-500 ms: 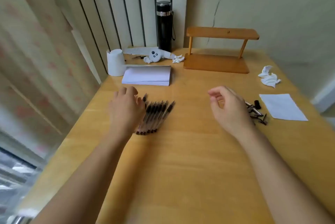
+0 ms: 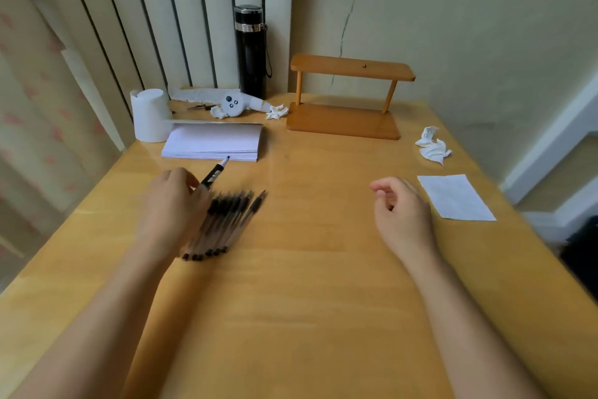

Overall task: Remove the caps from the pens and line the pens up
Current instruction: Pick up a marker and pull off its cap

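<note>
Several uncapped black pens (image 2: pixel 223 224) lie side by side in a slanted row on the wooden table (image 2: pixel 307 285), tips pointing away from me. My left hand (image 2: pixel 171 211) rests over the row's left side. It grips one more pen (image 2: pixel 213 174), whose tip sticks out toward the paper stack. My right hand (image 2: pixel 403 214) hovers to the right with its fingers loosely curled. A small dark bit shows under its fingers; I cannot tell whether it holds it. The loose caps are hidden behind that hand.
A stack of white paper (image 2: pixel 213 143), a white paper roll (image 2: pixel 150 115), a black flask (image 2: pixel 250 52) and a small wooden shelf (image 2: pixel 346 120) stand at the back. A white sheet (image 2: pixel 454 198) and crumpled tissue (image 2: pixel 432 146) lie at the right.
My left hand has picked up a pen, which now sticks out past its fingers. My right hand has drifted right over the caps. The view has shifted.
</note>
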